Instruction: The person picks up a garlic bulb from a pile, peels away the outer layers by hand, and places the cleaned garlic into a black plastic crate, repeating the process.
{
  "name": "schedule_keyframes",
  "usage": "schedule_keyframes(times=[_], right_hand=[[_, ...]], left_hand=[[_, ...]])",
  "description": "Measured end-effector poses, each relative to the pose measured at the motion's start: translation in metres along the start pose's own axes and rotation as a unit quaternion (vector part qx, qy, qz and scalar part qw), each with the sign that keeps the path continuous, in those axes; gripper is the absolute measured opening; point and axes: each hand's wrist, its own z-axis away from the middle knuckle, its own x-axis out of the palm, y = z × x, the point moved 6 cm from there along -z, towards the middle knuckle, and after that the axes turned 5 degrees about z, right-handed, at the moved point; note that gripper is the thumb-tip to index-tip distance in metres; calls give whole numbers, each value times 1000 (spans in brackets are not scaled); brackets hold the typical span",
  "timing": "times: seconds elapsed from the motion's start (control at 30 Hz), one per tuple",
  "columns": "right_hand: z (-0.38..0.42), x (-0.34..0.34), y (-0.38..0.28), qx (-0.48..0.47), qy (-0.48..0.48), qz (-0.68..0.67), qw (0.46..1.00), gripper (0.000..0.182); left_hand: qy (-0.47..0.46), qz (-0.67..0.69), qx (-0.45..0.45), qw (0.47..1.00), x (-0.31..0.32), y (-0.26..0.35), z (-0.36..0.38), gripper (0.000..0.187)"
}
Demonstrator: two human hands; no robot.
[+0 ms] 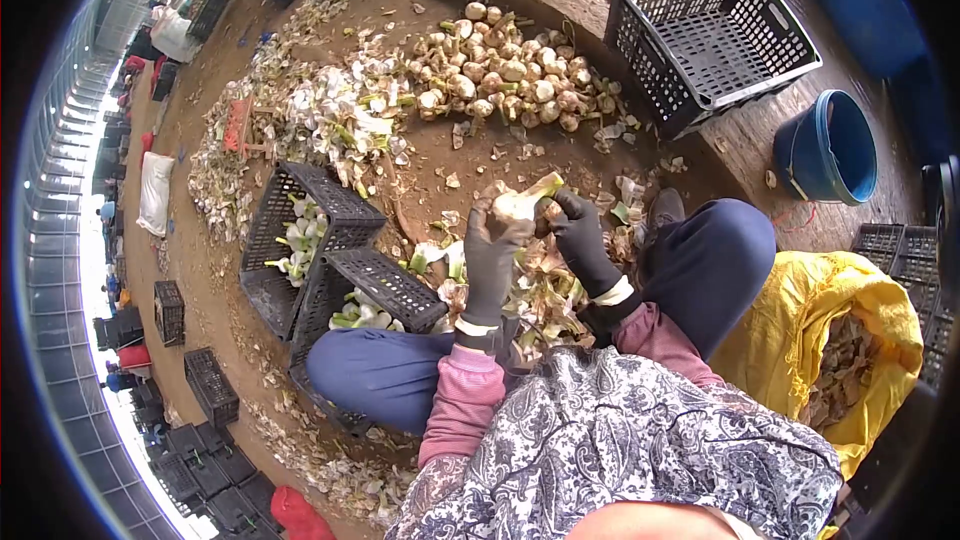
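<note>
A garlic bulb (518, 206) with a short pale green stem is held up between my gloved hands, above the floor in front of my lap. My left hand (490, 255) is closed round the bulb's left side. My right hand (583, 245) grips it from the right, near the stem; some of its fingers are hidden behind the bulb. Under both hands lie loose garlic skins (540, 300). Beyond them is a large pile of unpeeled garlic bulbs (515, 70) on the dirt floor.
Left of my knee, black crates (285, 290) hold peeled garlic (305, 235). A black crate (710, 40) and a blue bucket (825, 150) stand on boards at the right. A yellow sack (790, 320) of skins is beside my right leg. More skins (340, 110) lie heaped ahead.
</note>
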Motion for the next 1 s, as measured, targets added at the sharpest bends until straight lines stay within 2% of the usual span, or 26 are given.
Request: schedule_keyframes(times=[0.07,0.1,0.13,0.2,0.23,0.33,0.37,0.4,0.47,0.5,0.53,0.57,0.6,0.63,0.7,0.73,0.77,0.8,0.83,0.87,0.9,1.0], right_hand=[[0,-1,-7,-54,44,-1,998,20],[-3,-5,3,-50,44,24,997,21],[-2,-3,-12,-123,40,124,984,21],[7,9,-45,-266,27,317,910,22],[12,15,-48,-242,15,288,926,21],[9,12,-48,-255,37,272,927,19],[5,6,-40,-178,42,160,970,16],[2,3,-30,-98,46,44,993,15],[2,0,-35,-3,52,-23,998,17],[0,-5,-29,20,74,-60,995,17],[-2,-12,-17,44,97,-95,990,17],[-3,-20,-5,68,121,-130,982,17],[-8,-27,4,46,98,-152,982,17],[-10,-37,-8,-73,91,25,993,17],[-16,-53,1,-80,128,19,988,20],[-16,-56,12,37,174,-162,971,22],[-20,-52,5,57,109,-130,984,26],[-24,-46,16,-2,-20,76,997,38],[-19,-35,7,-88,-58,238,965,46],[-10,-21,2,-173,-95,392,899,55],[-9,-13,11,-97,-177,212,956,72],[-4,10,-29,-170,-227,185,941,79]], left_hand=[[-37,90,27,995,-36,-32,-6,46],[-82,160,10,984,-19,-28,-4,34],[-58,144,-16,988,-9,-25,-5,36],[-12,111,-63,992,5,-21,-8,41],[102,16,10,995,-4,-25,-10,47],[67,-21,-55,996,-1,-15,-11,48],[41,33,-79,995,-3,-19,-17,47],[28,33,-97,994,6,-16,-15,47],[1,29,-131,991,29,-1,-11,46],[-89,33,-140,986,20,-3,-14,48],[-87,114,-203,969,18,-12,-16,66],[-95,79,-209,970,13,-15,-13,64],[-100,45,-214,971,15,-11,-10,63],[-160,59,-218,961,18,-10,-9,60],[-120,69,-251,958,-6,-20,6,58],[-101,74,-269,955,-19,-28,10,57],[-176,196,-299,917,-20,-30,12,56],[-175,170,-235,941,-12,-17,7,62],[-135,90,-176,971,-11,-7,4,65],[-93,8,-115,989,-12,2,2,69],[-53,-71,-52,995,-14,9,-3,74],[-95,-166,-15,981,-13,6,-14,74]])
